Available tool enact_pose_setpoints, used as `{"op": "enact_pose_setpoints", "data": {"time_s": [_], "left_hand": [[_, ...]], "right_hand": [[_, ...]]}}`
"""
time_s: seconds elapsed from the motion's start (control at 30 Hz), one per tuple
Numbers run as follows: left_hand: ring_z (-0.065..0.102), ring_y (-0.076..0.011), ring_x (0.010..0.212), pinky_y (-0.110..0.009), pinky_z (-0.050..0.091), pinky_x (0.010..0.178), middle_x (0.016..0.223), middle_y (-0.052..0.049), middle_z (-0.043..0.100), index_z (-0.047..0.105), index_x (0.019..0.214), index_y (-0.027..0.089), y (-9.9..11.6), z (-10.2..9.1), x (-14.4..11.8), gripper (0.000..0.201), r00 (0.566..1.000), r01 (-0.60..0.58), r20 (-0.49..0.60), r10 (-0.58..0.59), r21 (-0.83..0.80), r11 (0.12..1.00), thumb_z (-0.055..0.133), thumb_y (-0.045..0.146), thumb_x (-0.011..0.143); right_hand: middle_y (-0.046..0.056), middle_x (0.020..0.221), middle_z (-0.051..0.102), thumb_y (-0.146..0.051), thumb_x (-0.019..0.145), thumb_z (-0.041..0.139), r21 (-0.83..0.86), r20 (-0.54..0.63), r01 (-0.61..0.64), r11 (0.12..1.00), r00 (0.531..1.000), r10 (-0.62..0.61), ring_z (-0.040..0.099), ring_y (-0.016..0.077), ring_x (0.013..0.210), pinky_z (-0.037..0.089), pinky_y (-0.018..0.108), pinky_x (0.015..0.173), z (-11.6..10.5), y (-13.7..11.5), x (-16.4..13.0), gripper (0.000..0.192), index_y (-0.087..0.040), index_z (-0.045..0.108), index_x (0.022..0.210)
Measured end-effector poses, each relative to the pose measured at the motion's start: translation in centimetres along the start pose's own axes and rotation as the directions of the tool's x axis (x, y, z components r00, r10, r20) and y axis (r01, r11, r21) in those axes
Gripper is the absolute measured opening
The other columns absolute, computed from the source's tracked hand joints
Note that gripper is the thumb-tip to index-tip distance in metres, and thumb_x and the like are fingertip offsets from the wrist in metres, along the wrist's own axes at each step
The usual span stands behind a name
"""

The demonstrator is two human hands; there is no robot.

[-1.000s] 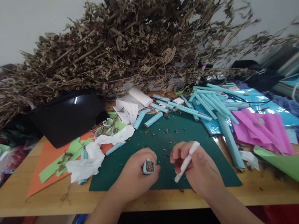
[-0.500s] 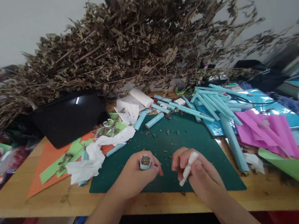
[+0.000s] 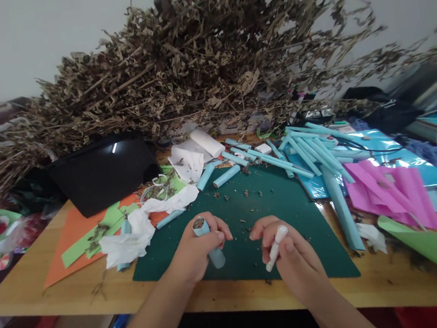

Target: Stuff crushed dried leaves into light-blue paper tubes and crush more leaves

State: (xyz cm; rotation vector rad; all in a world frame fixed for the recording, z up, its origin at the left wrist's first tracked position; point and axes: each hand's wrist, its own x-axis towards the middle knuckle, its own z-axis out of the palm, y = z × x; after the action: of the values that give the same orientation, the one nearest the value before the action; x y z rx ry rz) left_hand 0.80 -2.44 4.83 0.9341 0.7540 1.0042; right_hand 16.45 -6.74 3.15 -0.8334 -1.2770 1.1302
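Note:
My left hand (image 3: 195, 250) grips a short light-blue paper tube (image 3: 209, 242) packed with dried brown plant bits; its filled end tilts up and to the left. My right hand (image 3: 293, 259) holds a white stick-shaped marker or glue pen (image 3: 275, 241), tip pointing down toward me. Both hands hover over a dark green cutting mat (image 3: 242, 218) sprinkled with crumbs of dried leaf. The two hands are a short gap apart.
A big heap of dried leafy branches (image 3: 195, 69) fills the back of the wooden table (image 3: 42, 297). Several blue paper tubes (image 3: 305, 151), pink paper (image 3: 389, 190), green and orange sheets (image 3: 76, 243), crumpled white tissue (image 3: 132, 232) and a black tablet (image 3: 100, 169) surround the mat.
My left hand has turned the blue tube so that its filled end points up and left, showing more of its side. My right hand has drawn the white pen slightly lower and more upright.

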Motion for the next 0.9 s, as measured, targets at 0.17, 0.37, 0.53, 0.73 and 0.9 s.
{"op": "enact_pose_setpoints", "data": {"time_s": [0.17,0.37,0.53,0.73,0.9], "left_hand": [[0.049,-0.0114,0.059,-0.024,0.034,0.057,0.055,0.002,0.054,0.043,0.052,0.015,-0.3,0.4,0.3,0.014,0.998,-0.061,-0.026,0.059,-0.092,0.994,0.053,0.007,0.058],[0.051,-0.0134,0.064,-0.027,0.037,0.065,0.057,0.001,0.054,0.045,0.053,0.015,-0.1,0.5,0.5,0.013,0.994,-0.110,0.002,0.113,-0.198,0.974,0.052,0.006,0.059],[0.050,-0.0137,0.063,-0.026,0.037,0.059,0.057,0.001,0.053,0.044,0.054,0.015,0.0,0.0,0.3,0.012,0.998,-0.058,0.000,0.060,-0.236,0.970,0.050,0.008,0.060],[0.049,-0.0110,0.058,-0.025,0.038,0.057,0.057,0.002,0.053,0.044,0.056,0.015,0.6,-0.6,0.1,0.011,0.994,-0.081,-0.085,0.065,-0.209,0.975,0.050,0.008,0.060],[0.051,-0.0107,0.060,-0.024,0.041,0.058,0.058,0.003,0.052,0.042,0.056,0.016,1.0,-0.7,-0.1,0.013,0.994,-0.059,-0.108,0.035,-0.229,0.972,0.051,0.008,0.061]], "right_hand": [[0.003,0.085,0.045,-0.042,0.085,0.029,0.055,0.010,-0.041,0.998,0.999,0.041,0.039,0.0078,0.054,0.034,0.022,0.047,0.0,0.3,-0.3,0.031,-0.019,0.048,0.074],[0.003,0.089,0.045,-0.041,0.085,0.032,0.117,0.031,-0.086,0.989,0.996,0.082,0.041,0.0064,0.053,0.037,0.021,0.047,0.0,0.8,-0.5,0.028,-0.020,0.048,0.079],[0.005,0.090,0.045,-0.039,0.085,0.034,0.123,0.039,-0.066,0.990,0.997,0.061,0.048,0.0118,0.071,0.040,0.019,0.046,0.0,0.9,-0.6,0.024,-0.021,0.050,0.081],[0.005,0.090,0.044,-0.037,0.085,0.034,0.108,0.044,-0.060,0.992,0.998,0.055,0.049,0.0137,0.078,0.038,0.017,0.044,-0.3,1.1,-0.8,0.022,-0.023,0.050,0.084],[0.005,0.091,0.044,-0.037,0.085,0.033,0.096,0.054,-0.068,0.993,0.997,0.063,0.050,0.0134,0.076,0.037,0.017,0.042,-0.5,1.9,-1.2,0.023,-0.023,0.050,0.084]]}}
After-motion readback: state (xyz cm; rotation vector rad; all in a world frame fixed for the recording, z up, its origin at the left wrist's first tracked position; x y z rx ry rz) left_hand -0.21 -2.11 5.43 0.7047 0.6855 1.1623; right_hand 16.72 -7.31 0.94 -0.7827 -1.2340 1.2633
